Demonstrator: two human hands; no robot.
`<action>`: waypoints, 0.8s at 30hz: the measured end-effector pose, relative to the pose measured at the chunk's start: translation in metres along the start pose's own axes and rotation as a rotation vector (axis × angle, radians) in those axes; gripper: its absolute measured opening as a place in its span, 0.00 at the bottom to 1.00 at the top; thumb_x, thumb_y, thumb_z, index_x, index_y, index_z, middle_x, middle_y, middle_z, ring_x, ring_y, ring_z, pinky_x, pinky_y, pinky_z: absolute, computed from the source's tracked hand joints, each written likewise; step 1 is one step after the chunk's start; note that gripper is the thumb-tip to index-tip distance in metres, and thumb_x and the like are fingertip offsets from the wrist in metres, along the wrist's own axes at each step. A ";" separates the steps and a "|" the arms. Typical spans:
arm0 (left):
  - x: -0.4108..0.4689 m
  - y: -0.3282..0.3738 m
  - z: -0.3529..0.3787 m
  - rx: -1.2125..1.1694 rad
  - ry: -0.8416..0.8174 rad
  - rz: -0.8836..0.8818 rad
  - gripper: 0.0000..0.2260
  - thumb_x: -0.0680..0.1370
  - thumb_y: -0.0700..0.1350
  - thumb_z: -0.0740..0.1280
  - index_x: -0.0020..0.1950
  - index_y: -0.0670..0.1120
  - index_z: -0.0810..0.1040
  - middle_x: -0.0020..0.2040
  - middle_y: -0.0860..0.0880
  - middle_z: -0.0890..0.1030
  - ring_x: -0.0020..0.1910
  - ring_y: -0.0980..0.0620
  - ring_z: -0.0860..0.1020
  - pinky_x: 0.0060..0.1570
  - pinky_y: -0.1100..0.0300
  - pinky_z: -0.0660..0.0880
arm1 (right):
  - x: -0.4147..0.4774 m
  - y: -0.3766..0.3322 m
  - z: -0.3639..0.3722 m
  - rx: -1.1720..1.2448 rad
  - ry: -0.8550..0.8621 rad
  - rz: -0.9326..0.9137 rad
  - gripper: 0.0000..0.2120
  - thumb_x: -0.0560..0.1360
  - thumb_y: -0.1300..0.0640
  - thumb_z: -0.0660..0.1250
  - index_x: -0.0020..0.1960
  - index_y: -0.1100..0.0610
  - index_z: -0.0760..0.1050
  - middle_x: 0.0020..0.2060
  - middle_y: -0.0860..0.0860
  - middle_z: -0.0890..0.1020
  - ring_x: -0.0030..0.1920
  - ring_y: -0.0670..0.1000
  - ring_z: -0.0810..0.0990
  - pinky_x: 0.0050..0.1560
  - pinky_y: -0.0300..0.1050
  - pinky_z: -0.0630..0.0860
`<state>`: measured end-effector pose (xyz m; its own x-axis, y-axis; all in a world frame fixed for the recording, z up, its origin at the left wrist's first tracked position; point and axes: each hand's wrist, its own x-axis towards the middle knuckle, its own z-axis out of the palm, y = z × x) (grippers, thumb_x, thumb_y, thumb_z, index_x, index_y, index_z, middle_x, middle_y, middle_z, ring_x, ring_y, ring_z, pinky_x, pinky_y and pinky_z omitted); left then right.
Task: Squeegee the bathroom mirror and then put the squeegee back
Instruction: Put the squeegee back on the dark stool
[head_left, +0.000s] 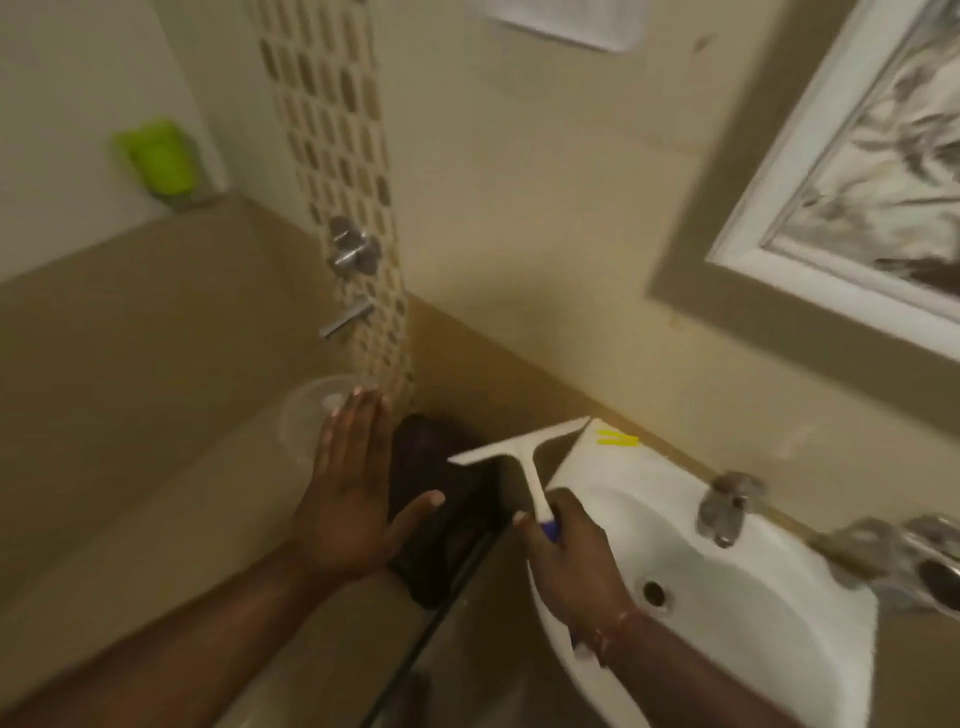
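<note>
Showing: one squeegee (519, 457), one mirror (883, 156), one sink (779, 623), one green cup (158, 158), one clear bowl (306, 415), two yellow strips (618, 440). Hands showing: two – left hand (353, 499), right hand (571, 561).

Dim, warm-lit bathroom corner with cream wall tiles (519, 182) above a darker tan lower band (130, 338), a vertical mosaic tile strip (332, 130) carrying metal shower taps (353, 247), a lime-green holder (158, 158) far left, and a white basin (753, 597) with chrome tap (724, 506) at right.

Squeegee (519, 457) white plastic, matt; sink (753, 597) glossy white, probably ceramic; tap (724, 506) shiny metal; wall tiles smooth
</note>
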<state>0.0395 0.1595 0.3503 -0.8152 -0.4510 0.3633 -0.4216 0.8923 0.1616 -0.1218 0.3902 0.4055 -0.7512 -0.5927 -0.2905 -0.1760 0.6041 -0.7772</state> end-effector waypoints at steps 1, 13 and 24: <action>-0.003 -0.012 0.008 0.010 0.000 -0.022 0.52 0.86 0.75 0.58 0.93 0.35 0.50 0.94 0.36 0.50 0.94 0.33 0.51 0.90 0.29 0.54 | 0.016 -0.010 0.017 0.036 -0.017 -0.001 0.05 0.86 0.49 0.70 0.60 0.46 0.77 0.45 0.38 0.80 0.44 0.40 0.80 0.46 0.32 0.72; -0.019 -0.119 0.132 -0.031 -0.115 -0.146 0.52 0.86 0.74 0.59 0.92 0.35 0.52 0.94 0.35 0.52 0.94 0.35 0.50 0.93 0.38 0.45 | 0.166 0.002 0.217 0.097 -0.101 0.204 0.12 0.85 0.46 0.71 0.61 0.54 0.79 0.55 0.54 0.86 0.55 0.56 0.85 0.64 0.61 0.82; -0.061 -0.162 0.265 -0.032 -0.216 -0.224 0.52 0.85 0.73 0.66 0.92 0.34 0.55 0.92 0.33 0.57 0.93 0.33 0.55 0.90 0.32 0.54 | 0.246 0.089 0.316 -0.031 -0.130 0.344 0.18 0.87 0.49 0.67 0.71 0.60 0.76 0.64 0.60 0.83 0.65 0.61 0.82 0.57 0.45 0.71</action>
<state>0.0521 0.0363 0.0588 -0.7704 -0.6276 0.1124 -0.5905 0.7688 0.2455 -0.1209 0.1301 0.0888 -0.6833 -0.4132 -0.6020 0.0525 0.7946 -0.6049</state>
